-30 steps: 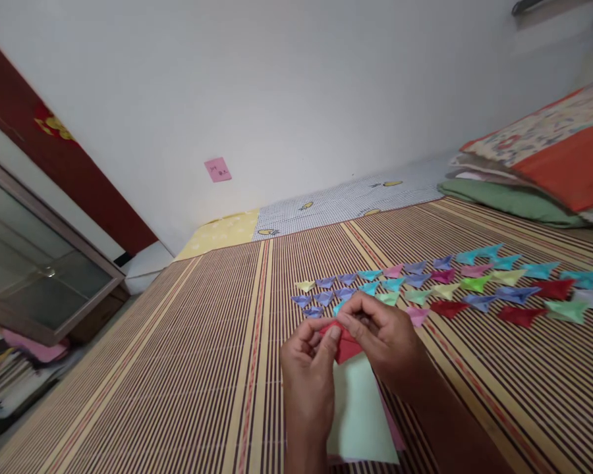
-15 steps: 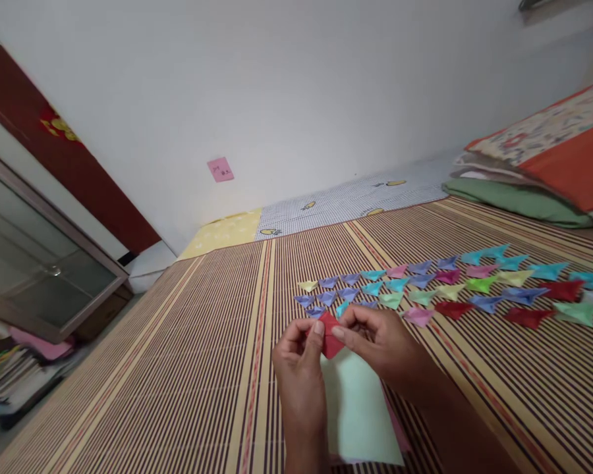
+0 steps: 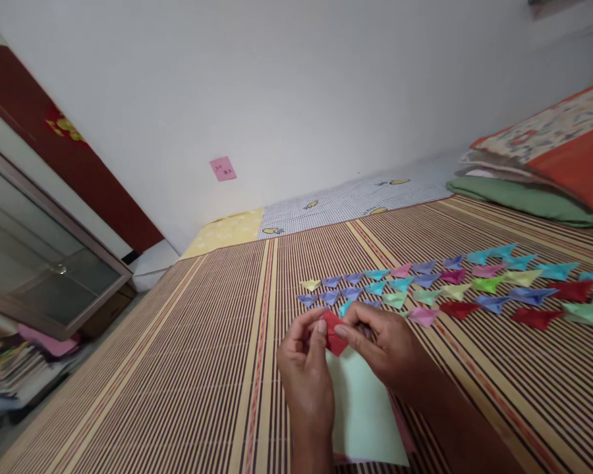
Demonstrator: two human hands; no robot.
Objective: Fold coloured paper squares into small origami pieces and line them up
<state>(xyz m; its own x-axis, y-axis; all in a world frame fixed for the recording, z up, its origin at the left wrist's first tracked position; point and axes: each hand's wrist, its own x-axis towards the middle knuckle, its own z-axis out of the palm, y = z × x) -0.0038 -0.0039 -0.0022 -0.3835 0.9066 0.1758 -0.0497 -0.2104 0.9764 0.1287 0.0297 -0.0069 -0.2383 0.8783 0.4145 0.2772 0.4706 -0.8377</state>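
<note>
Folded paper shapes [image 3: 454, 289] beyond red paper [image 3: 334, 334]

A small, folded red paper piece [image 3: 334, 332], pointed and creased, pinched above a pale green paper sheet [image 3: 363, 411].

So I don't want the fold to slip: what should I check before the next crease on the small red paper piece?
1. Small red folded paper piece pinched by both hands: ok.
2. Left hand thumb on its left edge: ok.
3. Right hand fingers on its right side: ok.
4. Pale green paper sheet flat beneath: ok.
5. Rows of coloured folded paper pieces apart from the hands: ok.
6. Edges aligned: cannot tell.
</note>
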